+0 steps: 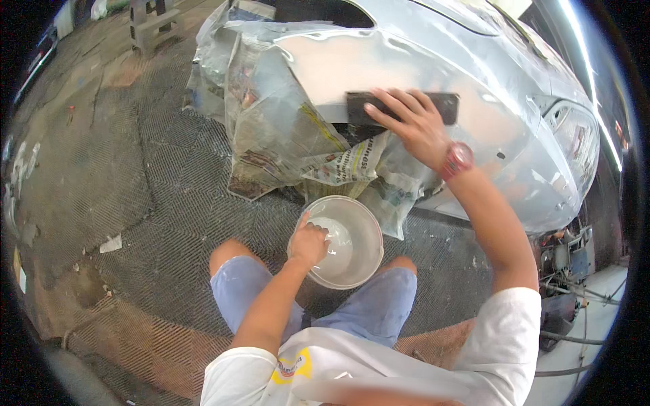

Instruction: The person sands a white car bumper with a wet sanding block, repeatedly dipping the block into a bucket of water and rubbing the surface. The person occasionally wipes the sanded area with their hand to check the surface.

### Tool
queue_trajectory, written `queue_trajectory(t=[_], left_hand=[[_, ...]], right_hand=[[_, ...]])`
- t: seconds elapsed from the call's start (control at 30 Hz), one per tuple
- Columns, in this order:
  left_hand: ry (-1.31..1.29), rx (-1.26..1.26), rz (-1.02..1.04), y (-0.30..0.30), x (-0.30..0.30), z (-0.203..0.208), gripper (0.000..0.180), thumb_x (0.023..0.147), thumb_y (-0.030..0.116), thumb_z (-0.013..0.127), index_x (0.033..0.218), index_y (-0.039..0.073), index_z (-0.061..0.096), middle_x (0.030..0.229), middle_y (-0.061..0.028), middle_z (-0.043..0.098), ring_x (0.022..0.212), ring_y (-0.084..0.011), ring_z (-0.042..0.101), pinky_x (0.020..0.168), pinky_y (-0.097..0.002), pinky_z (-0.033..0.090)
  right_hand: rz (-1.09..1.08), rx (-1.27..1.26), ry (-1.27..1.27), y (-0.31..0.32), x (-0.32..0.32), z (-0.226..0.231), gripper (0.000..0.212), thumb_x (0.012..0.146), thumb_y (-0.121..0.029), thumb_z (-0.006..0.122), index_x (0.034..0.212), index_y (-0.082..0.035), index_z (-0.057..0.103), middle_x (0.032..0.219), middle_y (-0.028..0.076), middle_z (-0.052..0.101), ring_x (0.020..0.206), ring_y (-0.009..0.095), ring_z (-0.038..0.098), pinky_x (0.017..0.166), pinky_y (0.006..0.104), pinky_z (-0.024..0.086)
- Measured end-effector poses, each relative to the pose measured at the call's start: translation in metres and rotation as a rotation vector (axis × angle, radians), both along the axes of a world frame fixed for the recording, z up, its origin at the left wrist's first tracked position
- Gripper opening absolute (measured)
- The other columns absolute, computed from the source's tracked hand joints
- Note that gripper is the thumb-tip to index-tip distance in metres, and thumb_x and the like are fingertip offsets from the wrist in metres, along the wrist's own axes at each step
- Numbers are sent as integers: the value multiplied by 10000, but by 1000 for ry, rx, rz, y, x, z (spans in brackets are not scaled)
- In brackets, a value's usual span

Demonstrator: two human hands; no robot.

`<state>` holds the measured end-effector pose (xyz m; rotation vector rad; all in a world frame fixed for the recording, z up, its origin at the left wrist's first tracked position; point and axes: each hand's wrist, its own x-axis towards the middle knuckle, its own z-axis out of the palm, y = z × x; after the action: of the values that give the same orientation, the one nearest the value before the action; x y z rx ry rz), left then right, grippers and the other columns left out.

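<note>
My right hand grips a long black sanding block, its fingers laid over the top. The block lies against the rear side of a silver-grey car, below a pale beige patch on the panel. My left hand is at the left rim of a whitish bucket standing between my knees. Its fingers are mostly curled over the bucket's inside, and whatever they hold, if anything, is hidden. Cloudy water shows in the bucket.
Newspaper and plastic sheeting hang from the car's lower edge, close behind the bucket. A grey plastic stool stands at the far left. On the right are hoses and mechanical parts. Ribbed matting covers the floor.
</note>
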<state>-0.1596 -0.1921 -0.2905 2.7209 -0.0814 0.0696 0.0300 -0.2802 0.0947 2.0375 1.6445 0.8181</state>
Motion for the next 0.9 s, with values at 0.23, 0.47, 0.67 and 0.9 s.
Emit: queue_trajectory(t=[0.23,0.47,0.67,0.9], left_hand=[[-26,-2,-13,5,2,-2,293,1020,373,768,1176,139,850,1115,-90,837,1193,-250,759,1426,-485,184],[-40,-106,-4,6,6,-1,264,1003,333,797,1165,130,844,1122,-91,838,1189,-257,757,1416,-495,216],[-36,-42,-24,8,2,1,283,1022,360,775,1153,117,840,1116,-98,836,1186,-266,756,1415,-492,226],[-74,-71,-12,7,7,-5,317,1037,391,750,1165,113,837,1117,-105,836,1184,-270,755,1421,-487,203]], right_hand=[[192,275,-157,114,47,-9,595,1000,-83,652,1585,-193,643,1650,75,613,1488,279,584,1236,522,438],[-24,-86,-109,41,14,-1,814,894,-22,735,1668,-213,570,1761,105,513,1508,309,563,1227,522,442],[228,247,-197,135,53,-9,728,938,8,656,1629,-216,601,1652,97,597,1470,309,578,1194,497,460],[54,35,-153,34,25,13,871,882,11,686,1704,-235,537,1745,107,521,1476,339,580,1196,551,453]])
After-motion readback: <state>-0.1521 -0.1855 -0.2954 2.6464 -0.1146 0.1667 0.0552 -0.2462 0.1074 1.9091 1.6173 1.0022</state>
